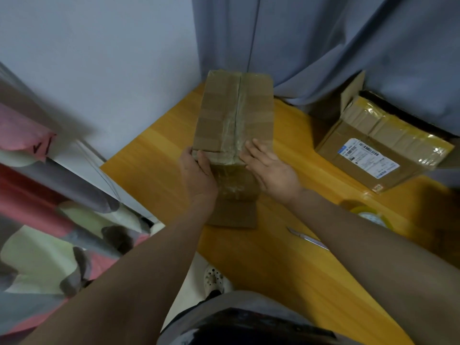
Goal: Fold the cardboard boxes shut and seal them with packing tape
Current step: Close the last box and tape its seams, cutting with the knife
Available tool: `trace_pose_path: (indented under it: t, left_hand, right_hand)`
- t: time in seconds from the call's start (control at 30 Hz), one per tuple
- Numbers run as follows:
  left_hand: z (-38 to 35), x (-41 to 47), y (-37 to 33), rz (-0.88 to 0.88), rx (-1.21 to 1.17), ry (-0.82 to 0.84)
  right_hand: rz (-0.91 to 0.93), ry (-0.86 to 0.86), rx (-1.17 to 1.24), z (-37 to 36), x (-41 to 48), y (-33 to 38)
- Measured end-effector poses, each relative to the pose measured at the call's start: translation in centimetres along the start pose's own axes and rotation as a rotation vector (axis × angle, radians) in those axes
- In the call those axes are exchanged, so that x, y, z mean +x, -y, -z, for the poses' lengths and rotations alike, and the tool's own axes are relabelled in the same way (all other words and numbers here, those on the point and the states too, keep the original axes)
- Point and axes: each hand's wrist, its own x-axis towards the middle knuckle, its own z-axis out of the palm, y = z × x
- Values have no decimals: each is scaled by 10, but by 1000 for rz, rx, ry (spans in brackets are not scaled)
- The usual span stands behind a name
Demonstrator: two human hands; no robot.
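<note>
Yellow table (154,160), sealed box (219,108), left hand (198,173) at corner, right hand (271,168) atop

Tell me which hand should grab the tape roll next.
The right hand: it lies flat on the box, holding nothing, and the tape roll sits on its side. The left hand grips the box corner.

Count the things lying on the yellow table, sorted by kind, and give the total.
Cardboard boxes: 2, the taped box and the labelled box
Tape roll: 1
Knife: 1
Total: 4
</note>
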Motion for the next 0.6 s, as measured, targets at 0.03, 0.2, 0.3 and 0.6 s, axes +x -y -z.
trace_pose_path:
  t: [0.03,0.2,0.3,0.6]
  left_hand:
    - [1,-1,-2,24,4,7]
    - [27,22,-13,66,191,98]
    - [26,57,-34,298,141,321]
    - [44,63,-70,116,-267,398]
  right_hand:
    - [-7,38,111,7,-2,0]
    - [-680,-243,583,37,3,5]
    - [-1138,-23,842,48,29,1]
    - [-918,-216,1135,76,48,2]
